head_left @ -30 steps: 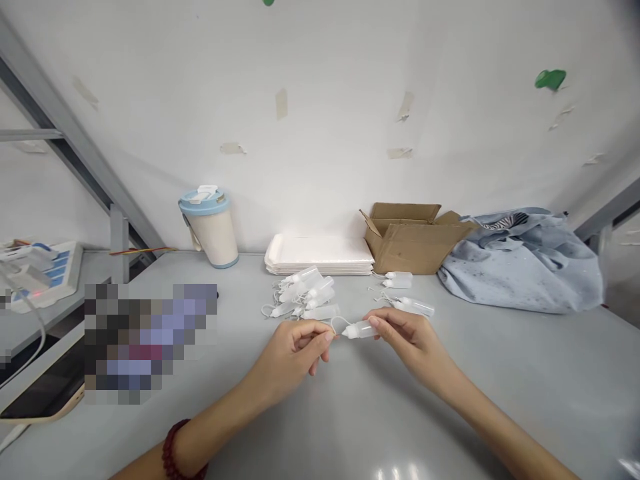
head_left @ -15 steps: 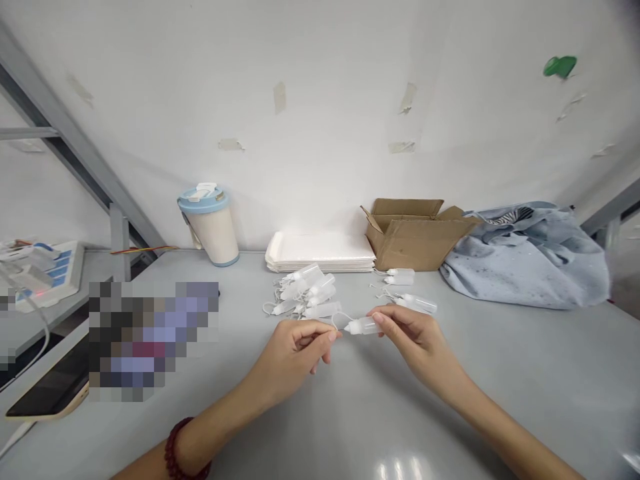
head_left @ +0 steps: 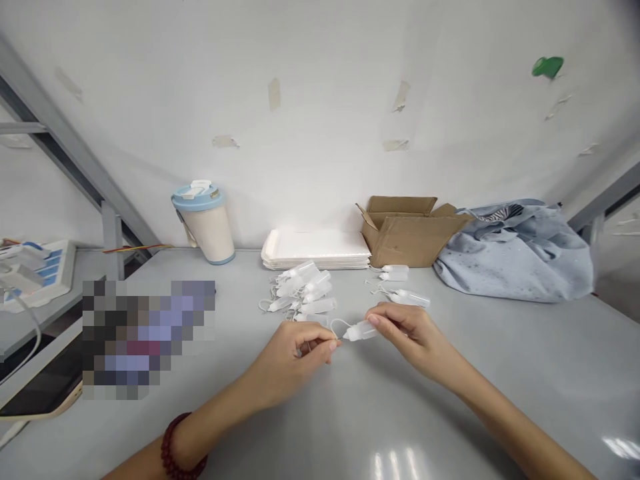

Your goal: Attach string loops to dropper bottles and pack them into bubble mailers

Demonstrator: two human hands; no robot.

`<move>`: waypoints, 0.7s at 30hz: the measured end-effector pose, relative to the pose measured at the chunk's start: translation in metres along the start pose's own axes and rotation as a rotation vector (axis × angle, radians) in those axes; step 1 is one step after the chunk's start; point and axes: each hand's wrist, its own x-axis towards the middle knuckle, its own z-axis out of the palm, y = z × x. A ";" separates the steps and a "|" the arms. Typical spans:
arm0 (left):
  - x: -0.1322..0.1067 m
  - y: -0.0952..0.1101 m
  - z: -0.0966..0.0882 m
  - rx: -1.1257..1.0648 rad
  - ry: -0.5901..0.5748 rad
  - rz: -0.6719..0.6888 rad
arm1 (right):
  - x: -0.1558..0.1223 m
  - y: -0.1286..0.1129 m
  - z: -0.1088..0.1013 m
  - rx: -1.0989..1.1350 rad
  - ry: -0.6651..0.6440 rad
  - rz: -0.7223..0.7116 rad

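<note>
My right hand (head_left: 407, 333) grips a small translucent squeeze bottle (head_left: 361, 330) lying sideways just above the grey table (head_left: 500, 373), its white nozzle pointing left. My left hand (head_left: 295, 357) is closed in a pinch at that nozzle, on the small cap that hangs from the bottle's thin loop tether. Behind my hands lies a heap of several like bottles (head_left: 303, 293) with tethered caps. Two more such bottles (head_left: 403, 285) lie to its right, apart from the heap.
A cream cup with a blue lid (head_left: 205, 223), a stack of white trays (head_left: 316, 248), an open cardboard box (head_left: 407, 230) and a pale blue cloth bag (head_left: 515, 250) line the wall. A blurred patch and a phone (head_left: 43, 393) sit at the left.
Both hands stay together on the bottle and cap, the pinch pressed closer to the nozzle. The view has shifted slightly; nothing else has moved.
</note>
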 end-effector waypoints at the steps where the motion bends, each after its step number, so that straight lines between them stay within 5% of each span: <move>1: 0.000 0.000 0.000 0.019 -0.002 0.008 | 0.000 0.000 0.000 -0.007 -0.002 -0.012; 21: -0.002 -0.003 0.007 0.038 -0.052 -0.001 | -0.002 0.003 0.006 -0.039 -0.056 -0.086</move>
